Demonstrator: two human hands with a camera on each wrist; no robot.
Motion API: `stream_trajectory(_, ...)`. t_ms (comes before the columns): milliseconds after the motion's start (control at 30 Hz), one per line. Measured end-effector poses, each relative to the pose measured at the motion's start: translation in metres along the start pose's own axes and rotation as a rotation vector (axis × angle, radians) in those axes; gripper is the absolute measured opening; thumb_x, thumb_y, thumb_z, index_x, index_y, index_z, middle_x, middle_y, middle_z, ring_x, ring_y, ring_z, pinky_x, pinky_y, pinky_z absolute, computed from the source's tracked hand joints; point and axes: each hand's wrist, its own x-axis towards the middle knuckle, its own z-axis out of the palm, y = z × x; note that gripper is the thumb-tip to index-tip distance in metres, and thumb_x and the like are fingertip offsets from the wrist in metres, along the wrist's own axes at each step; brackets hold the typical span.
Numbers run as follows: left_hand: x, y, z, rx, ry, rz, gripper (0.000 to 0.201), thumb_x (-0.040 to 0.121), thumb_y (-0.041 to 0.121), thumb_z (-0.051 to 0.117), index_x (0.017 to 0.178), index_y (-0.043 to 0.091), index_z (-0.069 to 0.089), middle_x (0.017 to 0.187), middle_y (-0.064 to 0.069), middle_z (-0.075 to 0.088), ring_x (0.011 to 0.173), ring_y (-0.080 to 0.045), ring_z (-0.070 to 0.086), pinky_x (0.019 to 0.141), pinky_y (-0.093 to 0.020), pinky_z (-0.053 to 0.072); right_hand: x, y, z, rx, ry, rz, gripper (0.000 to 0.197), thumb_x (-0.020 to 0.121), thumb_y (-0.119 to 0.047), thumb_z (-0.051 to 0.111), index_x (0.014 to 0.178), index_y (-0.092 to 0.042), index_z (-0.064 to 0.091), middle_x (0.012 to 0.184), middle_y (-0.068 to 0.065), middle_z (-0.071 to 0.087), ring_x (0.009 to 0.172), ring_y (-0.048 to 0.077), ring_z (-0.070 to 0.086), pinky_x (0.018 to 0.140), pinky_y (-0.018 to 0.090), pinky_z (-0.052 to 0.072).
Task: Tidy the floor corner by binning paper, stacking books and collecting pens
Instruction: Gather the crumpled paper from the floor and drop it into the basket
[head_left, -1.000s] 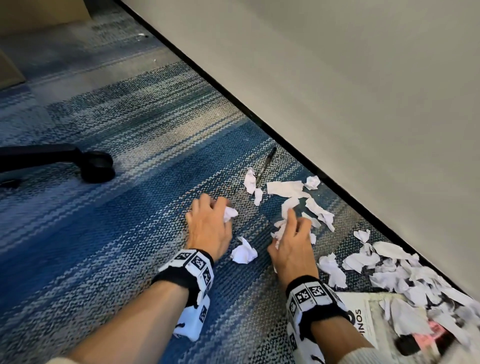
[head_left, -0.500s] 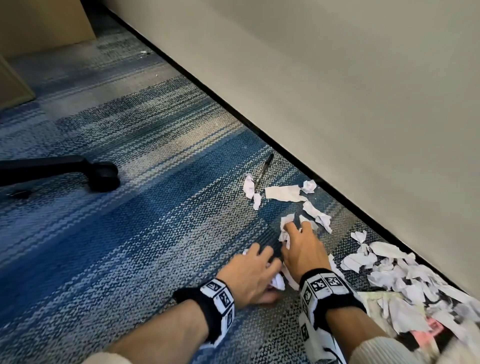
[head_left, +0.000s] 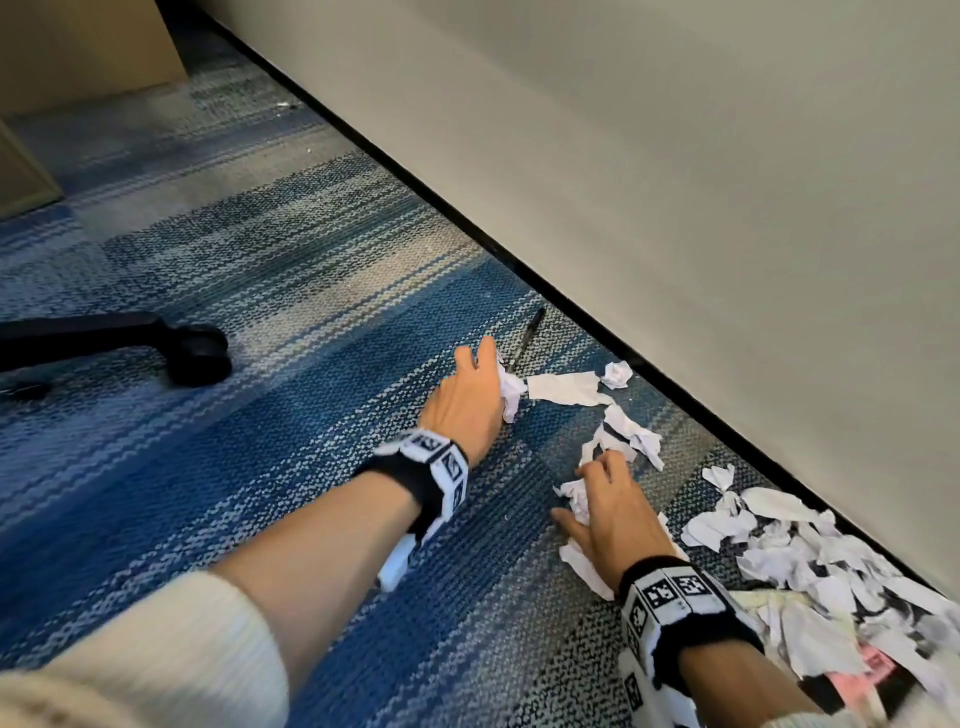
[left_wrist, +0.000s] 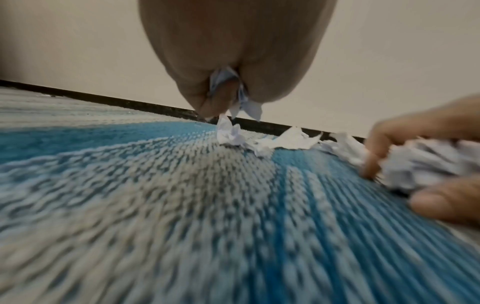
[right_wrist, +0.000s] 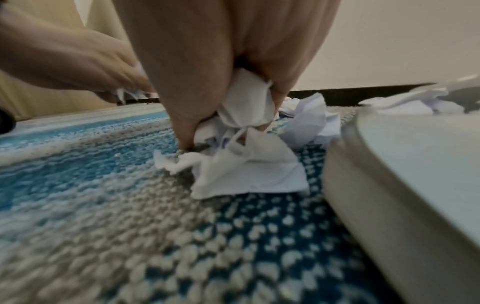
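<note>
Torn and crumpled white paper scraps (head_left: 563, 388) lie along the wall on the blue carpet, with a bigger heap (head_left: 810, 551) to the right. My left hand (head_left: 493, 374) reaches forward and grips a crumpled paper wad (head_left: 511, 391); in the left wrist view paper (left_wrist: 224, 86) sticks out between its curled fingers. My right hand (head_left: 587, 493) presses down on the carpet, its fingers curled round a bunch of scraps (right_wrist: 246, 102). A black pen (head_left: 525, 335) lies just beyond the left hand's fingertips. A book (right_wrist: 415, 168) lies right of my right hand, partly under paper.
The wall and its black baseboard (head_left: 597, 332) run diagonally close behind the scraps. A black chair leg with a caster (head_left: 197, 353) stands on the carpet at the left. A wooden cabinet (head_left: 83, 47) is at the far back left.
My left hand went from the left to beside the right hand, then forward to the scraps near the pen, paper still in it. The right hand stayed low and gathered more scraps.
</note>
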Motion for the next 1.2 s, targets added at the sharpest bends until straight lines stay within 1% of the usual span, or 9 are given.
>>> stream_trajectory(100,0.028,0.003,0.012,0.08,-0.098,0.003,0.068,0.095,0.013,0.052,0.15,0.018,0.012,0.126,-0.019,0.036,0.084,-0.041,0.063,0.07,-0.047,0.048,-0.003,-0.001,0.0,-0.019,0.02,-0.003,0.026,0.087,-0.026,0.065,0.103,-0.012,0.05,0.105,0.005,0.045,0.085,0.028,0.057,0.071,0.033,0.046)
stream_trajectory(267,0.019,0.014,0.032,0.245,-0.075,-0.048,0.02,0.1,0.012,0.041,0.119,0.007,0.042,0.124,-0.016,0.036,0.082,-0.034,0.065,0.06,-0.04,0.042,-0.003,0.002,-0.006,-0.08,-0.077,0.055,0.033,0.091,-0.029,0.057,0.119,-0.014,0.047,0.116,0.006,0.05,0.102,0.032,0.057,0.079,0.037,0.043)
stream_trajectory(400,0.0,0.026,0.041,0.282,-0.064,-0.111,0.02,0.101,0.007,0.03,0.116,0.006,0.043,0.12,-0.016,0.043,0.09,-0.023,0.065,0.072,-0.031,0.051,-0.004,0.008,-0.012,-0.038,-0.109,0.145,0.031,0.09,-0.031,0.057,0.111,-0.01,0.047,0.11,0.011,0.058,0.102,0.032,0.057,0.081,0.037,0.044)
stream_trajectory(567,-0.008,0.033,0.038,0.3,-0.21,-0.059,0.027,0.099,0.006,0.033,0.12,0.004,0.051,0.121,-0.018,0.052,0.102,-0.027,0.064,0.082,-0.034,0.052,-0.023,0.019,-0.031,0.105,-0.03,0.298,0.022,0.086,-0.029,0.061,0.094,-0.01,0.051,0.08,0.01,0.057,0.084,0.032,0.06,0.07,0.036,0.044)
stream_trajectory(733,-0.039,0.056,0.026,0.142,-0.431,0.206,0.026,0.095,0.026,0.051,0.112,0.006,0.053,0.117,-0.018,0.059,0.107,-0.038,0.058,0.086,-0.045,0.05,-0.06,0.035,-0.078,0.171,0.027,0.379,0.025,0.087,-0.029,0.062,0.104,-0.011,0.057,0.09,0.014,0.065,0.084,0.029,0.059,0.071,0.03,0.041)
stream_trajectory(867,-0.08,0.119,0.02,0.033,-0.454,0.483,0.028,0.095,0.033,0.052,0.108,0.008,0.05,0.11,-0.015,0.059,0.101,-0.035,0.059,0.081,-0.041,0.05,-0.111,0.055,-0.129,0.109,0.081,0.486,0.034,0.085,-0.032,0.065,0.111,-0.011,0.061,0.097,0.015,0.068,0.094,0.031,0.062,0.076,0.031,0.044)
stream_trajectory(967,-0.113,0.19,0.023,0.033,-0.517,0.76,0.028,0.097,0.034,0.05,0.109,0.008,0.048,0.107,-0.012,0.057,0.094,-0.029,0.055,0.072,-0.035,0.042,-0.185,0.063,-0.169,0.033,0.114,0.635,0.029,0.085,-0.032,0.065,0.106,-0.014,0.061,0.087,0.014,0.063,0.095,0.035,0.062,0.069,0.031,0.038)
stream_trajectory(1067,-0.153,0.261,0.025,0.031,-0.571,0.939,0.028,0.096,0.035,0.049,0.107,0.009,0.053,0.109,-0.015,0.06,0.096,-0.033,0.056,0.072,-0.034,0.04,-0.269,0.067,-0.194,-0.117,0.107,0.732,0.033,0.085,-0.034,0.064,0.111,-0.013,0.059,0.1,0.019,0.068,0.097,0.036,0.062,0.069,0.033,0.038)
stream_trajectory(1200,-0.229,0.336,0.016,0.038,-0.623,1.207,0.025,0.093,0.03,0.05,0.105,0.009,0.054,0.11,-0.016,0.061,0.102,-0.037,0.058,0.073,-0.036,0.041,-0.392,0.057,-0.212,-0.16,0.154,0.883,0.024,0.081,-0.034,0.065,0.089,-0.014,0.056,0.089,0.018,0.066,0.087,0.036,0.061,0.063,0.031,0.033)
